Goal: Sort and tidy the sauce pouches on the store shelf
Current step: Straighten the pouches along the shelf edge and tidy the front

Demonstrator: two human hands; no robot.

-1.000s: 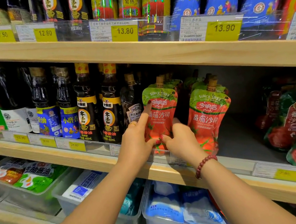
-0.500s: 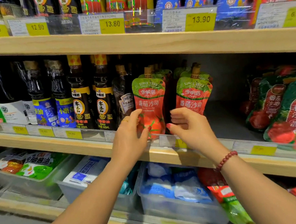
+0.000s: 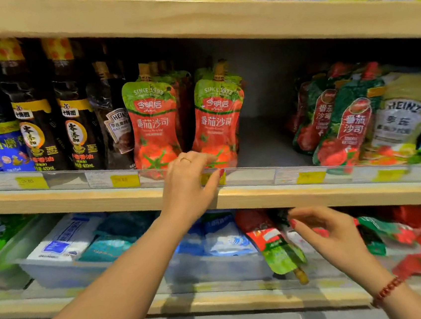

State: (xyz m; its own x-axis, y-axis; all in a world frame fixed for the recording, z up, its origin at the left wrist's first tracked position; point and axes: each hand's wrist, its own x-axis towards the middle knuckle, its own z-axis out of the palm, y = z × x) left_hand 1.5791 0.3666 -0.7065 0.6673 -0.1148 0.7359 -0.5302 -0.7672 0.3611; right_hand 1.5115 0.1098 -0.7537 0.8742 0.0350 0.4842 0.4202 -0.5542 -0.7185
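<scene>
Two rows of red-and-green tomato sauce pouches stand upright on the middle shelf: the left pouch and the right pouch face forward. My left hand rests at the clear price rail just below the right pouch, fingers spread, holding nothing. My right hand hangs lower, in front of the bottom shelf, fingers loosely curled and empty. A fallen red-and-green pouch lies upside down there, just left of that hand.
Dark sesame-oil bottles and a Heinz pouch stand left of the sauce rows. Leaning tomato pouches and a Heinz pack crowd the right. A bare gap lies between. Clear bins fill the bottom shelf.
Both hands let go of the upright pouches. My right hand dropped below the middle shelf toward the bottom shelf; my left hand slid right to the rail. The view moved closer and lower.
</scene>
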